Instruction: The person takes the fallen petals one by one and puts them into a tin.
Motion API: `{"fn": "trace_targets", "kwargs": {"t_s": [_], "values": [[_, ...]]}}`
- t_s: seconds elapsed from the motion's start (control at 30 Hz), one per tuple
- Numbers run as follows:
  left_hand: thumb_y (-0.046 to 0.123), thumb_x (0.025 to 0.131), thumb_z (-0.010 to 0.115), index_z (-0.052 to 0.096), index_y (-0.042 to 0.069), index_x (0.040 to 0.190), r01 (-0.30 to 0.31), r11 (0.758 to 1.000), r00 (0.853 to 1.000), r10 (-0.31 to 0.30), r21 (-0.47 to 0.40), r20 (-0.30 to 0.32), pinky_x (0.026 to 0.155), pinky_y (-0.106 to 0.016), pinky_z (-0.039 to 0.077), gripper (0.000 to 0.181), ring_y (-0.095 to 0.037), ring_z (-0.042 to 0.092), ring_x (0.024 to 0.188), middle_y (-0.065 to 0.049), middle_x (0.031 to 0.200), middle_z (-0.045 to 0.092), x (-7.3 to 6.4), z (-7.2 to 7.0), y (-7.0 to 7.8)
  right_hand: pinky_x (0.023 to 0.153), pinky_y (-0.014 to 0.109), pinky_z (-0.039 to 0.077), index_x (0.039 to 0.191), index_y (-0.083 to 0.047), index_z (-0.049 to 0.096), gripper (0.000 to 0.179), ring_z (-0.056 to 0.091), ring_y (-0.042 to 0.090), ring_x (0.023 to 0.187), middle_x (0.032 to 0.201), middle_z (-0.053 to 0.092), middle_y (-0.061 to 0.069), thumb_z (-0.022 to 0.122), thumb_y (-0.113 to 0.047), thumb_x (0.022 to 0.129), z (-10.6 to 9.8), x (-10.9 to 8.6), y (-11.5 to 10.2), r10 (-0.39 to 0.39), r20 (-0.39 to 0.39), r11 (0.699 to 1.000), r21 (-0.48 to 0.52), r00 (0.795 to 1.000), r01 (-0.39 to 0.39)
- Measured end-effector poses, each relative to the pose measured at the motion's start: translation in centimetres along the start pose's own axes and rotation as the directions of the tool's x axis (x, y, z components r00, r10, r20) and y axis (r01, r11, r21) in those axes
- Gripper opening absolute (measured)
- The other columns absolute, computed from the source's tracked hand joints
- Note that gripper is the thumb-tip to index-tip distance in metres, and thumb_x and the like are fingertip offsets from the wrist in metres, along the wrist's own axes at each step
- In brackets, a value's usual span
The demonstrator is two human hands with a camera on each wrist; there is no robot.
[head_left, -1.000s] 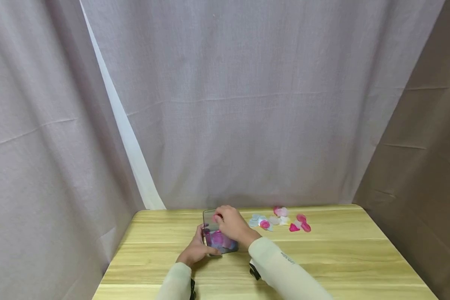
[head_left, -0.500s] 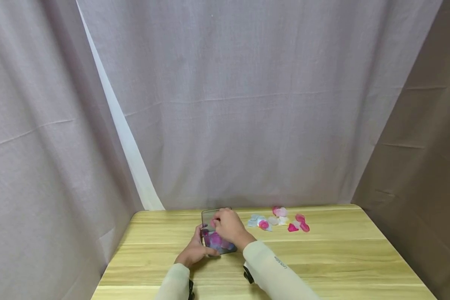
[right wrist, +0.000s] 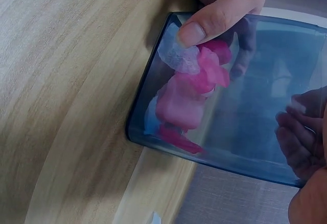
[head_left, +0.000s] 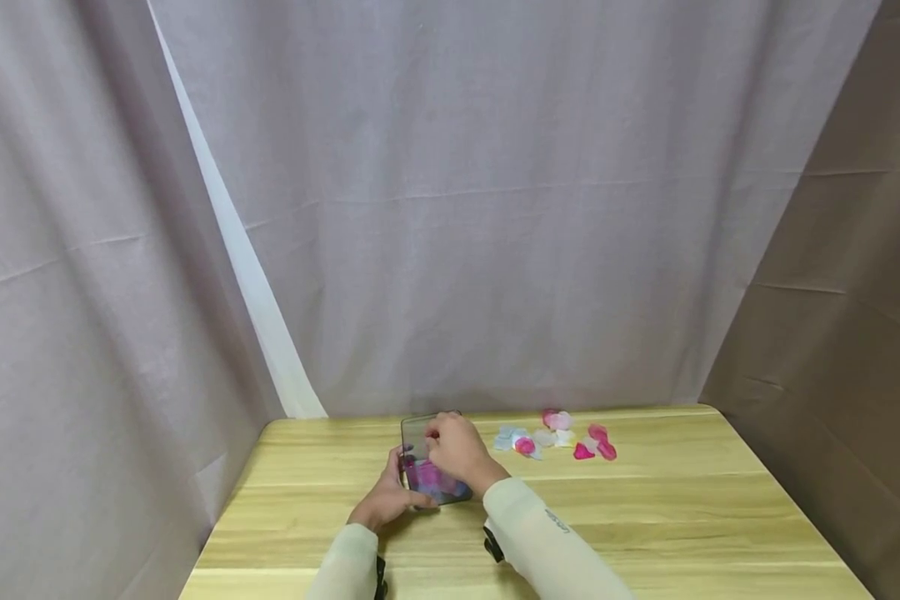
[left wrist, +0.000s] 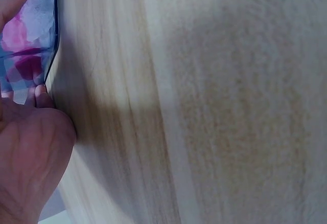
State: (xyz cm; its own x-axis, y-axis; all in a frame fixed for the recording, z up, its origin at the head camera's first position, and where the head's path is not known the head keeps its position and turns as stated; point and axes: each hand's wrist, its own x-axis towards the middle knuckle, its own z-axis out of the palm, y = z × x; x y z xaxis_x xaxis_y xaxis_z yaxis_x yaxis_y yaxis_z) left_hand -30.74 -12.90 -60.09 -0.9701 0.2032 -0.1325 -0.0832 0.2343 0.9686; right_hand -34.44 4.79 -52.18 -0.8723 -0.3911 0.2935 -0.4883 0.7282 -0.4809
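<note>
My left hand [head_left: 390, 497] grips a clear, blue-grey tinted rectangular container [head_left: 414, 433] by its lower end, the thumb lying across its near side. Pink, magenta and pale blue petals [right wrist: 181, 104] are gathered at the container's closed end in the right wrist view. At the other end, my right hand [head_left: 459, 450] has its fingers bent together over the container's mouth. A small pale pink petal seems pinched at the fingertips, mostly hidden in the head view. The left wrist view shows the left palm [left wrist: 33, 155] low against the table beside the container.
Loose petals in pink, white, pale blue and yellow lie to the right of the hands, among them a magenta petal [head_left: 583, 451] and a pale blue petal [head_left: 506, 437]. The wooden table [head_left: 667, 508] ends at a grey curtain [head_left: 510, 250] behind.
My right hand has shifted slightly at the container's mouth, and the pink petal at its fingertips shows less. The left hand keeps its hold. The whole view has drifted a little.
</note>
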Motion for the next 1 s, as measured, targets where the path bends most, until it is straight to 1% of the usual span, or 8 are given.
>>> {"fn": "trace_targets", "kwargs": {"t_s": [0.1,0.23,0.33,0.57,0.7,0.8,0.87,1.0], "values": [[0.009,0.074,0.092,0.018,0.011,0.165,-0.005,1.0,1.0,0.005,0.006,0.008,0.125,-0.068,0.031,0.118,-0.037,0.053,0.135,-0.021,0.156,0.046,0.16,-0.04,0.11,0.091,0.042,0.06,0.106,-0.01,0.081,0.015,0.068,0.022,0.099,0.101,0.075,0.002,0.069,-0.015,0.099,-0.09,-0.01,0.08,0.003,-0.012,1.0,-0.002,1.0,-0.003],[0.01,0.074,0.093,0.018,0.012,0.165,0.019,1.0,1.0,-0.019,0.009,0.013,0.126,-0.069,0.029,0.118,-0.037,0.053,0.137,-0.02,0.156,0.047,0.06,-0.07,0.06,0.09,0.04,0.061,0.106,-0.01,0.081,0.015,0.068,0.021,0.098,0.102,0.075,0.001,0.069,-0.017,0.1,-0.04,-0.17,0.11,0.004,-0.006,1.0,-0.016,1.0,-0.004],[0.011,0.073,0.093,0.018,0.012,0.165,0.029,1.0,1.0,-0.029,0.013,0.008,0.127,-0.07,0.027,0.119,-0.038,0.051,0.139,-0.02,0.157,0.047,-0.11,-0.07,0.07,0.089,0.04,0.061,0.107,-0.01,0.081,0.016,0.067,0.021,0.097,0.102,0.075,0.001,0.068,-0.018,0.1,-0.06,-0.31,-0.04,0.001,-0.003,1.0,-0.016,1.0,-0.001],[0.009,0.073,0.093,0.019,0.012,0.165,0.023,0.999,1.0,-0.023,0.024,-0.005,0.127,-0.071,0.024,0.119,-0.039,0.048,0.141,-0.021,0.159,0.045,-0.18,-0.1,0.03,0.089,0.041,0.06,0.105,-0.008,0.081,0.015,0.068,0.022,0.097,0.1,0.075,0.002,0.069,-0.016,0.1,-0.01,-0.18,-0.18,-0.011,-0.022,1.0,-0.011,1.0,0.01],[0.01,0.072,0.093,0.019,0.013,0.165,0.023,1.0,1.0,-0.023,0.018,0.004,0.128,-0.072,0.021,0.119,-0.04,0.046,0.144,-0.02,0.16,0.045,-0.12,-0.14,0.05,0.088,0.04,0.06,0.107,-0.01,0.081,0.016,0.067,0.021,0.098,0.101,0.075,0.001,0.068,-0.018,0.102,-0.08,-0.34,-0.17,-0.005,-0.013,1.0,-0.019,1.0,0.005],[0.012,0.073,0.093,0.019,0.014,0.165,0.024,1.0,1.0,-0.024,0.014,0.013,0.128,-0.072,0.022,0.119,-0.04,0.046,0.144,-0.02,0.16,0.045,0.04,-0.08,0.03,0.089,0.041,0.06,0.11,-0.011,0.08,0.019,0.067,0.021,0.099,0.104,0.074,0.001,0.066,-0.021,0.104,-0.34,-0.47,-0.18,0.012,0.008,1.0,-0.011,1.0,-0.012],[0.012,0.073,0.093,0.019,0.014,0.165,0.022,1.0,1.0,-0.022,0.015,0.014,0.128,-0.072,0.023,0.119,-0.039,0.047,0.143,-0.019,0.159,0.045,0.08,-0.05,-0.01,0.093,0.043,0.06,0.112,-0.011,0.08,0.02,0.068,0.023,0.104,0.107,0.075,0.002,0.065,-0.022,0.105,-0.5,-0.5,-0.17,0.01,0.012,1.0,0.002,1.0,-0.01],[0.012,0.074,0.093,0.019,0.013,0.164,0.021,1.0,1.0,-0.021,0.02,-0.001,0.128,-0.072,0.023,0.117,-0.041,0.046,0.144,-0.021,0.16,0.044,-0.02,-0.03,-0.23,0.102,0.047,0.059,0.118,-0.01,0.078,0.024,0.068,0.026,0.114,0.117,0.074,0.003,0.064,-0.024,0.106,-0.5,-0.69,0.25,-0.038,-0.005,0.998,0.056,0.999,0.038]]}}
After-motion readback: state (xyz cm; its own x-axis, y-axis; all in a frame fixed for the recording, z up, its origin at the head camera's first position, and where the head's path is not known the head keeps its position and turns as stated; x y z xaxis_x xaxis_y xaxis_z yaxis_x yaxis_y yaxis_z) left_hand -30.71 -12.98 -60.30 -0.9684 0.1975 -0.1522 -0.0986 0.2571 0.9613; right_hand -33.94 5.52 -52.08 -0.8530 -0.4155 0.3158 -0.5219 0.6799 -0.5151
